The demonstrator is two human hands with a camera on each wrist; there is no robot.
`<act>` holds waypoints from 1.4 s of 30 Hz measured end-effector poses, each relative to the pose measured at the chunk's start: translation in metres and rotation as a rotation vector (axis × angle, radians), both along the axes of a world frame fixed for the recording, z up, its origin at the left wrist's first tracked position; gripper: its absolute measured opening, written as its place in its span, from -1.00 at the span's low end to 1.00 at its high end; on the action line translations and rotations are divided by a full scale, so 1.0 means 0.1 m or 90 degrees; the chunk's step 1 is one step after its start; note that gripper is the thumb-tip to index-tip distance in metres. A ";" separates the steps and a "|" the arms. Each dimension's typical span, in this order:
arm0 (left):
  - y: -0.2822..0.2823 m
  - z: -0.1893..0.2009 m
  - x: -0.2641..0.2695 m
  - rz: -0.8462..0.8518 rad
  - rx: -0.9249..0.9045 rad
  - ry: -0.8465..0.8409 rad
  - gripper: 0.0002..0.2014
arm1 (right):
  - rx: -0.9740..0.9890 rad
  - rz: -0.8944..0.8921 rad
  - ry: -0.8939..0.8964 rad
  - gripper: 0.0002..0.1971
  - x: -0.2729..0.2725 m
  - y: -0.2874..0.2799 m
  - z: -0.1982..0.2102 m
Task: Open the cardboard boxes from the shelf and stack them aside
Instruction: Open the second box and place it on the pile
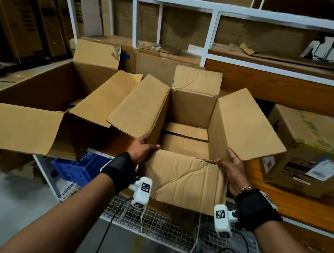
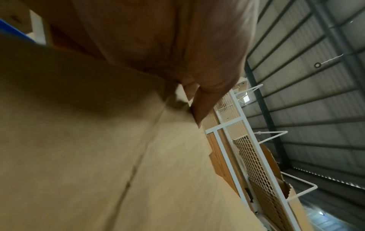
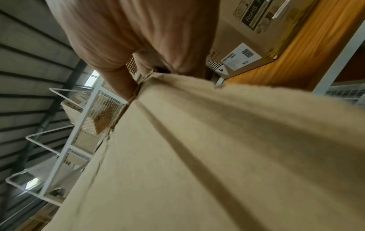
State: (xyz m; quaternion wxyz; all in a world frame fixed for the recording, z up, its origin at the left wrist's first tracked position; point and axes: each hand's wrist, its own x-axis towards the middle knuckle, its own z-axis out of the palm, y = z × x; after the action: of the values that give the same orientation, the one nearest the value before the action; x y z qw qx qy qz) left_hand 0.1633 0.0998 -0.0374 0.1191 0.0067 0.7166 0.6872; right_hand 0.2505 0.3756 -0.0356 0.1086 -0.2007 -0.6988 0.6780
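Head view: open brown cardboard box (image 1: 188, 128), four flaps splayed, held above the white wire-mesh shelf (image 1: 158, 224). Left hand (image 1: 142, 149) grips its near-left corner, right hand (image 1: 233, 166) its near-right. Second opened large box (image 1: 41, 100) lies just left, probably the stacking side, nearer the left hand.

Left wrist: fingers (image 2: 205, 106) clamp the cardboard edge.

Right wrist: fingers (image 3: 122, 84) curl over the corner.

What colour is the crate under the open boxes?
Blue; the crate shows best in the head view.
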 end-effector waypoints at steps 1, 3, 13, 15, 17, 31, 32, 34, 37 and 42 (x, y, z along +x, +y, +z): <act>-0.02 0.03 0.02 0.002 0.010 0.007 -0.23 | 0.002 -0.003 0.008 -0.24 0.01 -0.01 0.02; -0.06 0.15 0.04 0.004 0.010 0.036 -0.23 | -0.003 0.001 0.029 -0.23 0.02 -0.01 0.12; -0.46 1.14 0.16 0.032 -0.052 0.211 -0.26 | 0.011 0.018 0.148 -0.25 0.11 -0.30 0.77; -0.59 1.23 0.22 0.049 -0.074 0.240 -0.24 | 0.017 0.027 0.173 -0.26 0.14 -0.40 0.87; -0.71 1.30 0.28 0.064 -0.078 0.270 -0.25 | 0.032 0.042 0.193 -0.26 0.15 -0.51 0.96; -1.83 1.79 0.32 0.194 -0.041 0.362 -0.26 | 0.049 0.147 0.290 -0.26 -0.25 -1.57 1.52; -1.95 1.82 0.28 0.207 -0.041 0.367 -0.26 | 0.044 0.156 0.294 -0.26 -0.30 -1.69 1.55; -2.17 1.88 0.21 0.227 -0.044 0.380 -0.27 | 0.028 0.172 0.294 -0.27 -0.40 -1.91 1.63; -2.60 2.01 0.06 0.254 -0.055 0.407 -0.28 | 0.027 0.187 0.305 -0.27 -0.65 -2.36 1.74; -3.42 2.20 -0.31 0.267 -0.068 0.433 -0.29 | 0.037 0.194 0.337 -0.25 -1.14 -3.17 1.86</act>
State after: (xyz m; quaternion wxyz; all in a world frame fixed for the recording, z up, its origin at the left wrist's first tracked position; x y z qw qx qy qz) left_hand 0.1323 -0.2419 0.1830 -0.2676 0.0814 0.7359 0.6166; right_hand 0.1364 0.0583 0.1503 0.1897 0.0934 -0.6874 0.6949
